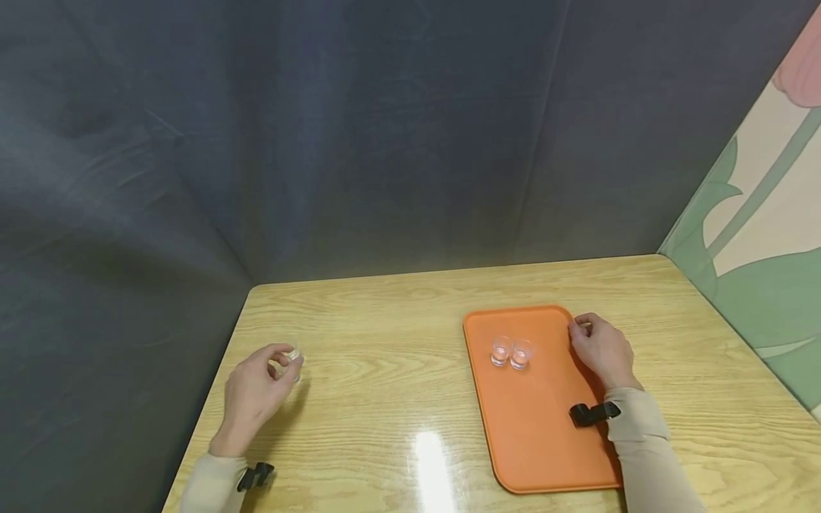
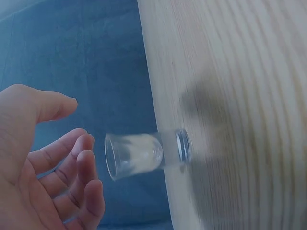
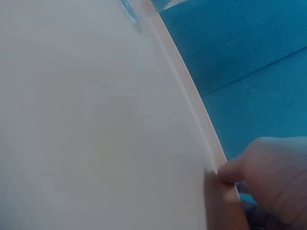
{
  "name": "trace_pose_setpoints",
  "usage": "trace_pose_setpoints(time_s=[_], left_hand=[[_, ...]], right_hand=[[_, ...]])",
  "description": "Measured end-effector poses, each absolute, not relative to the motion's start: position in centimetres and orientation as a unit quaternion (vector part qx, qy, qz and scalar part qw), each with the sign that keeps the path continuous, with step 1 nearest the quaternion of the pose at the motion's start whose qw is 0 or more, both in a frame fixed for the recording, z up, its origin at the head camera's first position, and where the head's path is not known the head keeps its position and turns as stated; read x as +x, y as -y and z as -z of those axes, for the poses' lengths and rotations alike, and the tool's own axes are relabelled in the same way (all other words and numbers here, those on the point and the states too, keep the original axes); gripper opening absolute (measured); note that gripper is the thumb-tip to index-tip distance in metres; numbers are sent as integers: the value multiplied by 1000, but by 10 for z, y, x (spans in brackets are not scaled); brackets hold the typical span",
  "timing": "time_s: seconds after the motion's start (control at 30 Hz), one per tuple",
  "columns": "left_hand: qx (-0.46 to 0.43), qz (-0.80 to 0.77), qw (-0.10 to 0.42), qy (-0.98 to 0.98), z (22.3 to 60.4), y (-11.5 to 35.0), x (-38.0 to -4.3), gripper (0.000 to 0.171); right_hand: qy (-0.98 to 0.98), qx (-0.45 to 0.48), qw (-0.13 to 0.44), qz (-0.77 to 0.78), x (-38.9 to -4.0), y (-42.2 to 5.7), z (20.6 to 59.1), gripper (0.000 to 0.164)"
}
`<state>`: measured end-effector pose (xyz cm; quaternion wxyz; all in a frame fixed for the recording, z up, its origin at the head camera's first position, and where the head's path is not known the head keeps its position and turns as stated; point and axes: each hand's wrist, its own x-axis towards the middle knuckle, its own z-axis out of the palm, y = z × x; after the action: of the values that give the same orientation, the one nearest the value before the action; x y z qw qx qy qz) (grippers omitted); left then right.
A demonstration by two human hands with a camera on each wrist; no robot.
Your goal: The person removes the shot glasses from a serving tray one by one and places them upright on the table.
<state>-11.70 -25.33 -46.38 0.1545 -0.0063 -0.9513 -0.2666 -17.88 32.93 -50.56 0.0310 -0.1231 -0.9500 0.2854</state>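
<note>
A small clear shot glass (image 2: 139, 155) stands upright on the wooden table at the left. My left hand (image 1: 253, 388) is right beside it, thumb and fingers relaxed and spread apart; in the left wrist view a gap shows between the fingertips (image 2: 86, 165) and the glass rim. On the right, my right hand (image 1: 603, 349) pinches the right edge of an orange tray (image 1: 545, 442), near its far corner. Its thumb (image 3: 230, 171) presses on the rim, with the other fingers mostly hidden beneath. Two more shot glasses (image 1: 500, 351) stand side by side on the far half of the tray.
The pale wooden table (image 1: 378, 385) stretches between the left hand and the tray. A dark cloth (image 1: 398, 142) hangs behind it and along the left side. A panel with painted flowers (image 1: 770, 214) borders the right edge.
</note>
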Motion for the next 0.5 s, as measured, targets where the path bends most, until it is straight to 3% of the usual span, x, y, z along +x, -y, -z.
trace_pose_setpoints(time_s=[0.5], left_hand=[[-52,267,130,953,471,228,-120,30]], right_hand=[[949,-125,33,-286,-179,-329,507,45]])
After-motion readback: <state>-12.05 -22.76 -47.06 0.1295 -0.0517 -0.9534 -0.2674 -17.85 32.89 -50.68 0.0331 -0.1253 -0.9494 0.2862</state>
